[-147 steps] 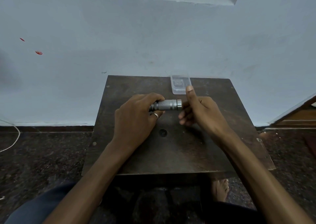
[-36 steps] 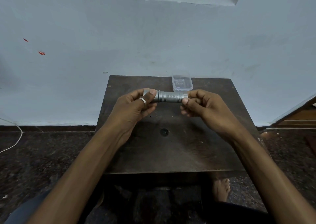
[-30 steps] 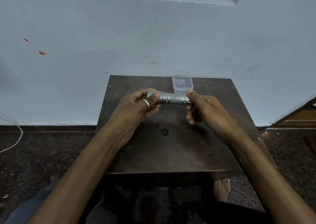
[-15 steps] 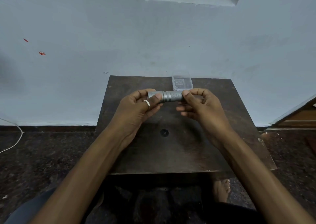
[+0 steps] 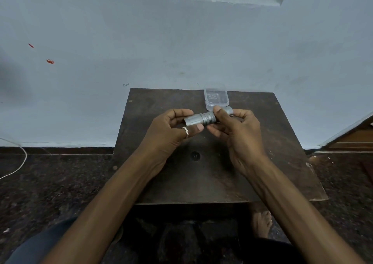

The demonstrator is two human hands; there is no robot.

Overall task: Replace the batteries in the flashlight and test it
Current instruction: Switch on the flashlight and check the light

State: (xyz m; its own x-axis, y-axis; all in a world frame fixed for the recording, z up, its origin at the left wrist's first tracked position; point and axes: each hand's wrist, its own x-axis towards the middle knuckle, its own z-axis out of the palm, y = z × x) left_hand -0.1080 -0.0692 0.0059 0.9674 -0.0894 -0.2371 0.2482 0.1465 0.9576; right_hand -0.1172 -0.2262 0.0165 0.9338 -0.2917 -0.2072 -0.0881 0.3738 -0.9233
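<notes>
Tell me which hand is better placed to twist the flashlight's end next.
The right hand: its grip wraps the knurled end of the flashlight, while the left hand merely steadies the wider end above the table.

Dim, cool light across the whole scene, soft and even, with a bluish cast on the wall [image 5: 181, 41]. No hard glare anywhere; only a faint sheen on the flashlight [image 5: 203, 118] and on the far left of the desk [image 5: 153, 102]. A soft shadow pools on the desk just under the hands. The near bottom goes very dark, detail lost there. Wide-angle bending shows at the edges: the floor [image 5: 50, 183] line bows. Focus holds in the centre, softer toward the corners.
</notes>
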